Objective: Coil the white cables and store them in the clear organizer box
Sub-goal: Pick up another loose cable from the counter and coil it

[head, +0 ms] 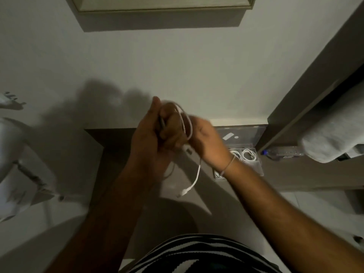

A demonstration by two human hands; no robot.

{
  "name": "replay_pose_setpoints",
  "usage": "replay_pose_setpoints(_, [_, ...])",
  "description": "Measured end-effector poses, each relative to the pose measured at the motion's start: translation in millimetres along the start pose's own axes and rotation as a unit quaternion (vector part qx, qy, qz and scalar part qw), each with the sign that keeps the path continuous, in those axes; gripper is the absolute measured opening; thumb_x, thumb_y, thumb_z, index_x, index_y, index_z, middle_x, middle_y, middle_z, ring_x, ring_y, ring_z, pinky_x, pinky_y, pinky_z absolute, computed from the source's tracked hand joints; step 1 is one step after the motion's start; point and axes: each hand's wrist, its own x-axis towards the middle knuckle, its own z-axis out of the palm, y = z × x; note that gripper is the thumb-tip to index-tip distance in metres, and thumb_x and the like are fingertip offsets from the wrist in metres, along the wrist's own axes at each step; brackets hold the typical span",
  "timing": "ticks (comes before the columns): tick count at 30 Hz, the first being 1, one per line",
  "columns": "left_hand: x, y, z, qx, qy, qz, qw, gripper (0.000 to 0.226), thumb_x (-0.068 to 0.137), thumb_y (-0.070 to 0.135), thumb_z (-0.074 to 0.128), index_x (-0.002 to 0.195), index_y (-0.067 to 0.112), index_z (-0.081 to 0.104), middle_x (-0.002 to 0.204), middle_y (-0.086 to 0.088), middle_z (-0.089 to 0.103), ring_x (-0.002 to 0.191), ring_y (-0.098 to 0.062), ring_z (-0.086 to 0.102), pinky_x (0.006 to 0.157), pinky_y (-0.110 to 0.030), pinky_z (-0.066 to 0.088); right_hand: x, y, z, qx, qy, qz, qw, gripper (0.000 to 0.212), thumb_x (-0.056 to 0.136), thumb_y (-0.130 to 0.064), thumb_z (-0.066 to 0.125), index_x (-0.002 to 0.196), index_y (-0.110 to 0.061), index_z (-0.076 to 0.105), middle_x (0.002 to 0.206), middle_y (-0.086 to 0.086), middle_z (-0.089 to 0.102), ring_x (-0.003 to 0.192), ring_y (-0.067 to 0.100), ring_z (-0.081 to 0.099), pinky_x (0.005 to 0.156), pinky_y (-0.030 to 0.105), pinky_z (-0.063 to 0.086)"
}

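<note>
holding a white cable (186, 123) above the dark worktop (110, 154), left hand (149, 138) keeps a closed grip, fingers curled round the loops. right hand (204, 138) touches the loop's side, blurred, its grip cannot be told. loose plug end (184, 192) dangles below. clear organizer box (250, 152) sits right, coiled cables inside.

Single head-worn wide-angle view, facing forward and steeply down. Both hands (171, 134) sit close, mid-frame; dark table (118, 154) below, wall (177, 66) beyond, striped shirt (197, 257) at bottom edge.
</note>
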Motion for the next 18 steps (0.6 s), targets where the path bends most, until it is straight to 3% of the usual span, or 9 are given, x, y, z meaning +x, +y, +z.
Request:
replay_pose_setpoints(3, [7.7, 6.5, -8.8, -0.067, 0.085, 0.064, 0.992, 0.042, 0.112, 0.038, 0.027, 0.084, 0.017, 0.049, 0.06, 0.003, 0.045, 0.043, -0.009, 0.042, 0.058, -0.024, 0.047, -36.4, 15.4, 21.1, -0.045, -0.053, 0.052, 0.996, 0.039, 0.112, -0.021, 0.045, 0.076, -0.031, 0.058, 0.064, -0.011, 0.051, 0.059, 0.002, 0.048, 0.058, 0.021, 0.04])
replay_pose_setpoints(6, [8.6, 9.5, -24.0, 0.063, 0.187, 0.14, 0.97, 0.04, 0.113, 0.033, 0.028, 0.089, 0.015, 0.053, 0.077, -0.003, 0.069, 0.063, -0.015, 0.066, 0.071, -0.03, 0.055, -52.5, 2.6, 21.0, -0.084, -0.11, 0.066, 0.988, 0.035, 0.113, -0.024, 0.042, 0.08, -0.023, 0.053, 0.066, -0.005, 0.045, 0.057, 0.005, 0.044, 0.056, 0.024, 0.038])
replay_pose_setpoints(9, [4.6, -0.4, -26.3, 0.243, 0.206, 0.138, 0.938, 0.035, 0.114, 0.029, 0.029, 0.098, 0.01, 0.054, 0.095, -0.012, 0.077, 0.089, -0.03, 0.078, 0.072, -0.038, 0.061, -51.4, -17.7, 0.0, -0.214, -0.142, 0.017, 0.966, 0.026, 0.111, -0.027, 0.045, 0.093, -0.022, 0.064, 0.072, -0.01, 0.056, 0.063, 0.003, 0.054, 0.062, 0.022, 0.044])
replay_pose_setpoints(12, [-0.8, -19.1, -16.1, 0.427, 0.179, 0.104, 0.88, 0.033, 0.114, 0.025, 0.033, 0.096, 0.007, 0.055, 0.079, 0.004, 0.075, 0.066, -0.008, 0.07, 0.056, -0.021, 0.052, -45.5, -44.5, -24.4, -0.331, -0.126, -0.035, 0.935, 0.023, 0.108, -0.031, 0.053, 0.104, -0.025, 0.074, 0.075, -0.015, 0.064, 0.063, 0.001, 0.059, 0.064, 0.029, 0.052])
replay_pose_setpoints(14, [-3.4, -27.0, -13.3, 0.519, 0.147, 0.101, 0.836, 0.035, 0.113, 0.018, 0.037, 0.088, 0.001, 0.055, 0.059, 0.009, 0.064, 0.049, -0.005, 0.055, 0.051, -0.014, 0.043, -40.9, -62.7, -40.9, -0.345, -0.084, -0.056, 0.933, 0.019, 0.104, -0.032, 0.061, 0.102, -0.028, 0.08, 0.079, -0.015, 0.074, 0.068, 0.002, 0.066, 0.068, 0.033, 0.055])
replay_pose_setpoints(16, [-6.3, -27.9, -12.3, 0.518, 0.082, 0.055, 0.849, 0.039, 0.113, 0.017, 0.038, 0.084, -0.001, 0.058, 0.051, 0.002, 0.058, 0.043, -0.008, 0.048, 0.049, -0.021, 0.04, -35.2, -74.9, -55.7, -0.306, -0.012, -0.071, 0.949, 0.015, 0.1, -0.029, 0.069, 0.096, -0.026, 0.083, 0.086, -0.016, 0.08, 0.078, 0.0, 0.074, 0.076, 0.031, 0.059])
replay_pose_setpoints(18, [-10.0, -26.3, -11.4, 0.439, 0.037, -0.017, 0.898, 0.048, 0.113, 0.023, 0.034, 0.08, 0.0, 0.06, 0.052, -0.005, 0.055, 0.041, -0.013, 0.045, 0.048, -0.025, 0.038, -26.6, -77.3, -66.1, -0.235, 0.054, -0.077, 0.967, 0.011, 0.096, -0.021, 0.075, 0.093, -0.02, 0.085, 0.088, -0.014, 0.081, 0.083, -0.002, 0.075, 0.078, 0.022, 0.058])
